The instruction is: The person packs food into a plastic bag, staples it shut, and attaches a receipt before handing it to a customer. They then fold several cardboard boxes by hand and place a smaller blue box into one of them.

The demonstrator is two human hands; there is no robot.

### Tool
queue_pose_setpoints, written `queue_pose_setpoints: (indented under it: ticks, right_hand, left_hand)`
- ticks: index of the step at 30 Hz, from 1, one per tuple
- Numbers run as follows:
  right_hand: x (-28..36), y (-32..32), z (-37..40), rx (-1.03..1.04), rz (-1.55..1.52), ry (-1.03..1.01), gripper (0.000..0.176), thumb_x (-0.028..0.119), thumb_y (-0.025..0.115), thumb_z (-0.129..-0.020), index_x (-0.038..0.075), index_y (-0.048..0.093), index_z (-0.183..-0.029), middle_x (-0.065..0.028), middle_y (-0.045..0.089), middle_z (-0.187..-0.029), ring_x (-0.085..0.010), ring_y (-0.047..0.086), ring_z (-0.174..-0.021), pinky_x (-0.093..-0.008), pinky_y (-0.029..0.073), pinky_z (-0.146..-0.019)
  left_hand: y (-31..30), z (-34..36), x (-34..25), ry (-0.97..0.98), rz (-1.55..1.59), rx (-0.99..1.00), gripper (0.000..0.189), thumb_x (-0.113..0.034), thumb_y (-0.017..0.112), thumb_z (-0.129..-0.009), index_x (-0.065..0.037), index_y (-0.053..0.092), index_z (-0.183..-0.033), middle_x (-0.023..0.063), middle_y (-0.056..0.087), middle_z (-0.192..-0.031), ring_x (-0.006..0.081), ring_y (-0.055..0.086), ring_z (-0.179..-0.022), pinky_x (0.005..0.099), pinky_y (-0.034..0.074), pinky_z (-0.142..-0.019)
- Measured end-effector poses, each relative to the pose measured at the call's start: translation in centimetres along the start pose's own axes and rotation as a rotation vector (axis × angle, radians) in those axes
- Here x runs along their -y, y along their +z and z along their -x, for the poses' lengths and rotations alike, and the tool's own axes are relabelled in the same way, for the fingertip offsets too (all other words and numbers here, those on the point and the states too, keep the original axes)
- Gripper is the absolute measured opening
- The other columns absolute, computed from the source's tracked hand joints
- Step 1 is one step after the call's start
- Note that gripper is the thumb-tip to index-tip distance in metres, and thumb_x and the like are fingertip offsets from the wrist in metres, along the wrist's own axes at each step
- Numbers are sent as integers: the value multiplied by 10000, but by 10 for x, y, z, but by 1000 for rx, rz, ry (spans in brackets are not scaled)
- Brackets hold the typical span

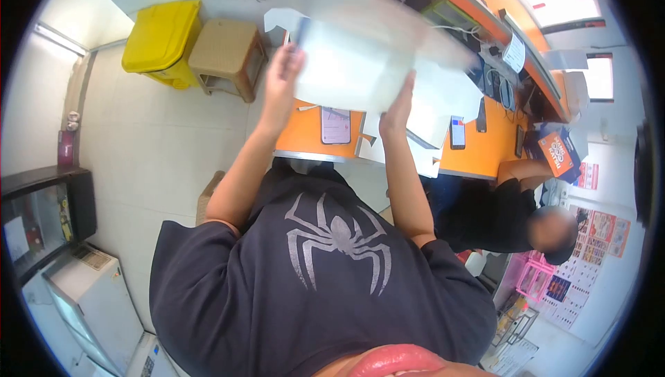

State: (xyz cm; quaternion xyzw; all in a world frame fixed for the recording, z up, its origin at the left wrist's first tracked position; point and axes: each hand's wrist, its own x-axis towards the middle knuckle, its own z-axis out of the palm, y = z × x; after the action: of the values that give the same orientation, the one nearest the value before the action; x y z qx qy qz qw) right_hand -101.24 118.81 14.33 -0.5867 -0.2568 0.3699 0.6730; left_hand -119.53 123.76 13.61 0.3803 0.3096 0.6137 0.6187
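Observation:
A large white cardboard sheet [353, 58] with cut flaps is held up above the orange desk [305, 133], its far part blurred. At its left edge my left hand [284, 72] is closed on it. My right hand [400, 105] grips the near right edge, fingers partly hidden by the board. More white flat cardboard [443, 103] lies under and to the right of it on the desk. Below the raised sheet, a phone with a lit screen [336, 126] lies on the desk.
Another phone [458, 132] and cables [504, 90] are on the desk's right. A co-worker [499, 214] at the right holds a printed box [556, 154]. A beige stool [225, 55] and yellow bin [161, 38] stand at the left.

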Motion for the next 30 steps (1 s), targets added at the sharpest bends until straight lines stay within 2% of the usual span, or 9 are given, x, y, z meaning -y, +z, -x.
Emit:
queue_pose_setpoints:
  ticks: [4, 5, 7, 10, 16, 22, 26, 29, 30]
  right_hand:
    - [-17, 15, -29, 179, 39, -91, 606, 495, 371, -929, -7, 438, -1263, -115, 534, -1119, -207, 483, -1067, -320, 342, -944]
    - [-33, 23, -33, 157, 270, -361, 520, 424, 463, -905, 24, 476, -1237, -128, 545, -1120, -231, 502, -1053, -354, 359, -928]
    - [-53, 31, -28, 320, 802, -438, 459, 355, 541, -869, 68, 501, -1225, -166, 543, -1146, -274, 513, -1053, -418, 352, -941]
    - [-88, 51, -12, 394, 1050, -882, 336, 332, 571, -844, 102, 607, -1086, -150, 593, -1035, -292, 533, -969, -451, 358, -894]
    - [-117, 70, -28, 273, 1228, -655, 248, 341, 596, -814, 110, 686, -827, -40, 607, -865, -241, 523, -826, -396, 350, -794]
    - [-118, 76, -45, 115, 898, -852, 284, 322, 579, -826, 62, 661, -908, -125, 602, -956, -289, 533, -939, -477, 302, -946]
    - [-57, 52, -28, 162, 296, -301, 427, 417, 516, -877, 62, 604, -1097, -147, 588, -1023, -222, 540, -1003, -410, 337, -984]
    - [14, 37, -1, 497, 20, 153, 591, 552, 386, -897, 91, 511, -1246, -136, 587, -1043, -190, 539, -991, -337, 398, -900]
    - [24, 37, 9, 483, 29, 147, 632, 576, 349, -895, 90, 467, -1282, -138, 587, -1044, -192, 539, -995, -324, 399, -891]
  left_hand:
    - [-41, -18, -33, -157, 114, -138, 566, -456, 422, -925, -3, 428, -1264, 102, 459, -1287, 177, 406, -1208, 318, 317, -1001]
    - [-54, -26, -34, -101, 131, -197, 598, -473, 401, -926, -17, 372, -1312, 100, 431, -1320, 202, 384, -1238, 333, 304, -1018]
    - [-80, -32, -42, -29, 136, -232, 629, -505, 371, -922, -46, 317, -1349, 74, 416, -1335, 214, 379, -1243, 359, 297, -1022]
    - [-105, -24, -56, -43, 79, -308, 624, -520, 395, -902, -106, 313, -1361, 62, 403, -1341, 215, 381, -1239, 394, 338, -992]
    - [-107, -5, -61, -40, 45, -313, 634, -511, 390, -905, -102, 284, -1377, 61, 361, -1373, 207, 341, -1268, 392, 293, -1022]
    - [-94, 0, -46, -78, 73, -174, 639, -503, 372, -915, -64, 291, -1373, 68, 361, -1379, 204, 326, -1279, 364, 247, -1051]
    - [-73, 6, -51, -109, 49, -156, 639, -500, 383, -914, -35, 328, -1348, 69, 404, -1346, 198, 357, -1255, 352, 260, -1042]
    - [-61, 11, -50, -163, 33, -125, 628, -490, 403, -911, -16, 357, -1320, 75, 428, -1319, 191, 384, -1229, 342, 280, -1025]
    - [-57, 12, -48, -170, 48, -119, 619, -483, 405, -914, -8, 366, -1309, 78, 435, -1309, 186, 391, -1220, 336, 288, -1017]
